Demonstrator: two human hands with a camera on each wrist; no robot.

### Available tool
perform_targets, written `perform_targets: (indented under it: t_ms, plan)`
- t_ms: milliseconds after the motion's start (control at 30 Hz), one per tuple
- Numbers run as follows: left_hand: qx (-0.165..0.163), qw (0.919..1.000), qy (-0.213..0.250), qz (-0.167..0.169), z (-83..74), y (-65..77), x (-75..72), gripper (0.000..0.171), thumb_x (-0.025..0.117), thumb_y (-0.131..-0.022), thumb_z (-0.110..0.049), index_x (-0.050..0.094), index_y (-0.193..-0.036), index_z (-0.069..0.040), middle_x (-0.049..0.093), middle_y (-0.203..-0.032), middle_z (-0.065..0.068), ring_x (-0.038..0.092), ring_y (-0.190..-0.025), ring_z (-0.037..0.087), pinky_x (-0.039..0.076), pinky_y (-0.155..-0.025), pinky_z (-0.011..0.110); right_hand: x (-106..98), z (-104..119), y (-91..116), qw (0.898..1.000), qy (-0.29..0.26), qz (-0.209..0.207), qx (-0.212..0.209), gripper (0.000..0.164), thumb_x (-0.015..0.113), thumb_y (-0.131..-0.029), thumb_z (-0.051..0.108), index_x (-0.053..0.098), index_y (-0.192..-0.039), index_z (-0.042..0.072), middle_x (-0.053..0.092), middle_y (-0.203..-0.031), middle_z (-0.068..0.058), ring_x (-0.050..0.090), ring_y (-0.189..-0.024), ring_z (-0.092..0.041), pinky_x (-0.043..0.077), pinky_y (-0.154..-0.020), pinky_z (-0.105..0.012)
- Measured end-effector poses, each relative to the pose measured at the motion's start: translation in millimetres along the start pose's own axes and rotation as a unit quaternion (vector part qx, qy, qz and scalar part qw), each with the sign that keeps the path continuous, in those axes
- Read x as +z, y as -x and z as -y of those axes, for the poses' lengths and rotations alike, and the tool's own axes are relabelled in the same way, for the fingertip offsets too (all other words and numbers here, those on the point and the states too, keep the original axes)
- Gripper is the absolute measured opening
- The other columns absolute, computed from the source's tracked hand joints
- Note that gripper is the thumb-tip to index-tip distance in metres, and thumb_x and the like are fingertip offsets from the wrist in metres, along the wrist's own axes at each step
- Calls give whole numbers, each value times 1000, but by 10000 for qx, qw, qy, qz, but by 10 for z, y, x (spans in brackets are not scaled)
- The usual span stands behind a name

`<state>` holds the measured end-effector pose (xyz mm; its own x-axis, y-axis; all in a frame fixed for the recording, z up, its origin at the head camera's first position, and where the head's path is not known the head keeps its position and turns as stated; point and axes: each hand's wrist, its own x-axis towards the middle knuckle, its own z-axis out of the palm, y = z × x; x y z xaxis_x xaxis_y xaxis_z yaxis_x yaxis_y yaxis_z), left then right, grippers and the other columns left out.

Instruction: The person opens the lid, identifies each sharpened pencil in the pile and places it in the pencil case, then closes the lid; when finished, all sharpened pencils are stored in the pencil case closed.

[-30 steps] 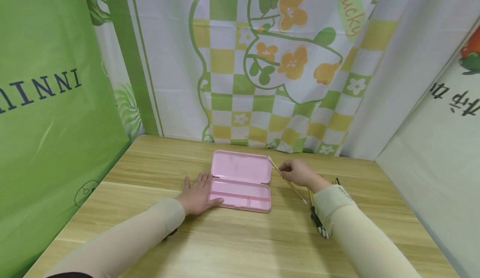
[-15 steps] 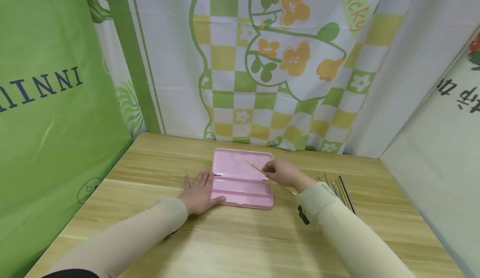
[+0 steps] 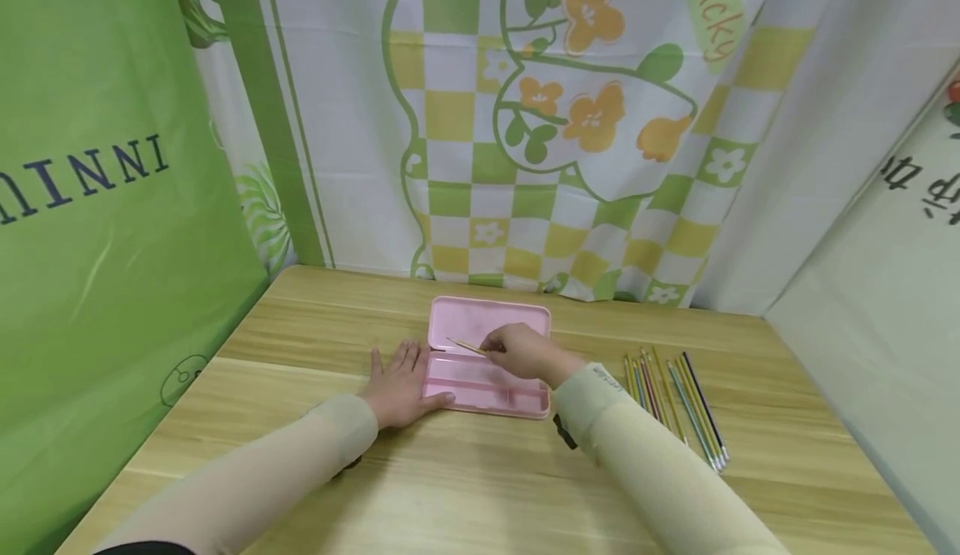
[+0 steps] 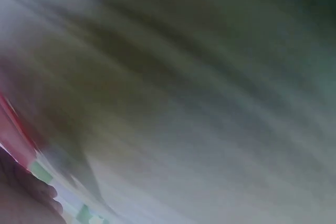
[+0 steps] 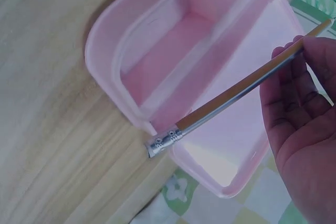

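Pinching a slim yellow pencil with metal end (image 5: 237, 91) between thumb and fingers of the right hand (image 3: 527, 352), over the open rectangular pink case (image 3: 480, 312), left of several multicoloured pencils (image 3: 670, 397). Resting the left hand (image 3: 399, 388), with fingers straight and spread, at the case's left edge.

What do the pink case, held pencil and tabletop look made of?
Pink case: probably moulded plastic, semi-gloss; rounded corners, uniform colour, soft highlights. Painted metal not ruled out.
Pencil: likely painted wood, slight sheen, flat-sided shaft; its ferrule looks like shiny, crimped metal.
Tabletop: wood or wood-look laminate, satin; grain shows, core doesn't.
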<state>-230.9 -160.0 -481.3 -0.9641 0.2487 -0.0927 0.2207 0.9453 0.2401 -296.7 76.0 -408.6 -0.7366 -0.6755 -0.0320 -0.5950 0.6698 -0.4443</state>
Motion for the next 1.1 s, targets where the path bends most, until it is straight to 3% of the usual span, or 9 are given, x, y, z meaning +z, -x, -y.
perform_targets:
  t_ms: [267, 767, 1100]
  plan:
    - [101, 9997, -206, -115, 34, 37, -68, 99, 48, -99, -69, 25, -161, 5, 25, -164, 29, 16, -155, 43, -1, -115, 76, 105, 4, -57, 9996, 275, 113, 5, 21, 63, -97, 0, 75, -113, -3, 75, -110, -15, 68, -111, -33, 50, -104, -44]
    - [-33, 9997, -229, 65, 65, -38, 21, 102, 43, -98, -74, 20, -163, 1, 19, -167, 25, 9, -156, 40, -9, -114, 74, 271, 155, -259, 9996, 245, 104, -92, 17, 66, -96, 3, 76, -110, 0, 76, -105, -12, 70, -104, -30, 51, -101, -42]
    - [-55, 9999, -87, 118, 113, -60, 63, 103, 42, -98, -75, 15, -165, -1, 18, -167, 26, 8, -156, 40, -10, -113, 74, 372, 113, -248, 9982, 303, 425, 305, 7, 72, -95, 6, 76, -101, 6, 74, -96, -5, 68, -97, -24, 53, -96, -40]
